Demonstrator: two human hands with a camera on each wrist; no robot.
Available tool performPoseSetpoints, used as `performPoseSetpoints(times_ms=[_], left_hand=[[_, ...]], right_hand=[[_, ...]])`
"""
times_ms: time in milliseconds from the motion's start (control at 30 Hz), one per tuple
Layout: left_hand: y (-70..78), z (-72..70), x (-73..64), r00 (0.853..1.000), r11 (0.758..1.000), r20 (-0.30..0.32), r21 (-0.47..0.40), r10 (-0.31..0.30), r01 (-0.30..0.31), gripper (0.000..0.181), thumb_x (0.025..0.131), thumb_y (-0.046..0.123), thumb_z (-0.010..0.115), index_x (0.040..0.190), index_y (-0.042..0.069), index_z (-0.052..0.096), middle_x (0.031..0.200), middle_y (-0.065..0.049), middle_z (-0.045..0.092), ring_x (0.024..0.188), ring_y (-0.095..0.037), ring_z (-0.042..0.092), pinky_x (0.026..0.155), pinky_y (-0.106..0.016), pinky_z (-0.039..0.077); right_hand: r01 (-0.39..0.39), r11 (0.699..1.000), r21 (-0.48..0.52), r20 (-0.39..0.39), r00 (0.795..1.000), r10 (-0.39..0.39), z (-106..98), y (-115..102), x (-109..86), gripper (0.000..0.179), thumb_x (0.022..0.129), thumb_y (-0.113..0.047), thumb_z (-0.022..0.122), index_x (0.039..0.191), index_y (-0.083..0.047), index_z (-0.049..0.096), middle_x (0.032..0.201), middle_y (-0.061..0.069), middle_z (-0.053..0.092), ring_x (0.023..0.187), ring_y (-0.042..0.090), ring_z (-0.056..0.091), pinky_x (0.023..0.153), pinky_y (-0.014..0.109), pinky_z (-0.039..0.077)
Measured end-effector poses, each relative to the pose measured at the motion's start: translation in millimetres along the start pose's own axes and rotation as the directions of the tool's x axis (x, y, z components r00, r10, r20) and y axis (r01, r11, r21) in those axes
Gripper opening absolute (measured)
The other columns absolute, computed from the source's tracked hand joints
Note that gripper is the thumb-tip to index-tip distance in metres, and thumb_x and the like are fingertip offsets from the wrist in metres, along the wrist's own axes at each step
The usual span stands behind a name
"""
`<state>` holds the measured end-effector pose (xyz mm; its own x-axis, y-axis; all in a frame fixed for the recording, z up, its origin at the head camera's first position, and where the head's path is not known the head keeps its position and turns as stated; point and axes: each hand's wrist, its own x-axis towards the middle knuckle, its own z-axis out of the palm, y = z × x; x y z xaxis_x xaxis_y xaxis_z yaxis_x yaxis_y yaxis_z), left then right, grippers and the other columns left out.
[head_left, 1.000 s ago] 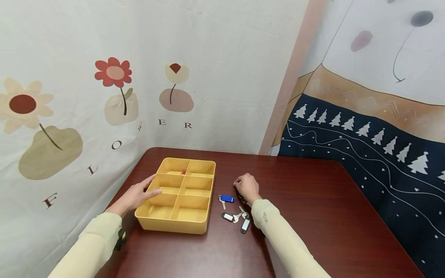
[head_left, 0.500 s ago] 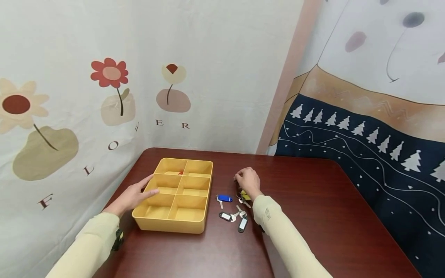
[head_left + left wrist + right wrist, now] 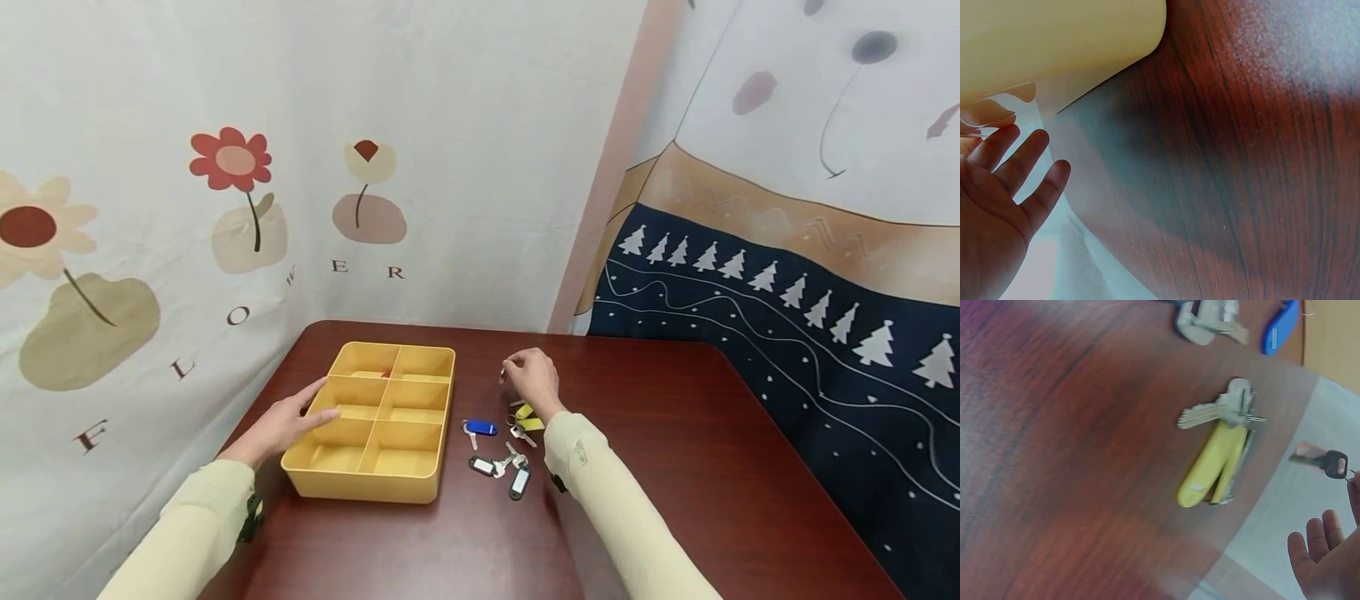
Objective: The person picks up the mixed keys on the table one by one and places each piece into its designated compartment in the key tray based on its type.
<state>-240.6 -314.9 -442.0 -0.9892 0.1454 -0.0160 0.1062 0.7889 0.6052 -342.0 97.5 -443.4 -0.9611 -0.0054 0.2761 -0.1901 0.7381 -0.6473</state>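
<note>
My left hand (image 3: 283, 427) rests at the left side of a yellow six-compartment box (image 3: 360, 488), thumb over the rim and fingers extended along the outside. In the left wrist view its fingers look straight and spread. Above the table, my right hand (image 3: 534, 379) pinches the ring of a black-headed key (image 3: 1336, 464), which hangs out from the fingertips. Below that hand lie keys with yellow tags (image 3: 1207, 472). Closer to the box are a key with a blue tag (image 3: 481, 427) and keys with black-framed tags (image 3: 520, 483).
Something small and red (image 3: 386, 374) shows in the far-left compartment of the box. The reddish-brown wooden table (image 3: 675, 467) meets printed cloth hangings (image 3: 465, 167) at the back and left, and a dark tree-patterned one (image 3: 750, 333) at the right.
My right hand has risen and moved away from me with the key, uncovering the yellow-tagged keys. The left hand stays on the box. The head view has shifted slightly right.
</note>
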Motion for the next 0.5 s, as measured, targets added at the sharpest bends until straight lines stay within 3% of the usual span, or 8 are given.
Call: performPoseSetpoints(times_ms=[200, 500], left_hand=[[0.3, 0.0, -0.5, 1.000, 1.000, -0.005, 0.014, 0.009, -0.009, 0.088, 0.095, 0.050, 0.062, 0.156, -0.001, 0.023, 0.146, -0.039, 0.036, 0.132, -0.056, 0.036, 0.104, -0.066, 0.032], [-1.5, -0.4, 1.2, 1.000, 1.000, 0.005, -0.005, -0.005, 0.005, 0.091, 0.095, 0.055, 0.060, 0.157, 0.000, 0.021, 0.146, -0.038, 0.035, 0.133, -0.056, 0.034, 0.105, -0.067, 0.030]], right_hand=[[0.015, 0.999, 0.052, -0.002, 1.000, -0.015, -4.3, -17.8, 3.4, 0.025, 0.095, -0.025, 0.064, 0.078, -0.016, 0.079, 0.098, -0.003, 0.071, 0.082, 0.017, 0.061, 0.073, 0.037, 0.049], [0.094, 0.991, 0.094, 0.003, 0.996, -0.094, 1.1, -52.6, 3.1, 0.022, 0.093, -0.025, 0.066, 0.078, -0.019, 0.080, 0.102, -0.004, 0.071, 0.106, 0.014, 0.061, 0.090, 0.037, 0.048]])
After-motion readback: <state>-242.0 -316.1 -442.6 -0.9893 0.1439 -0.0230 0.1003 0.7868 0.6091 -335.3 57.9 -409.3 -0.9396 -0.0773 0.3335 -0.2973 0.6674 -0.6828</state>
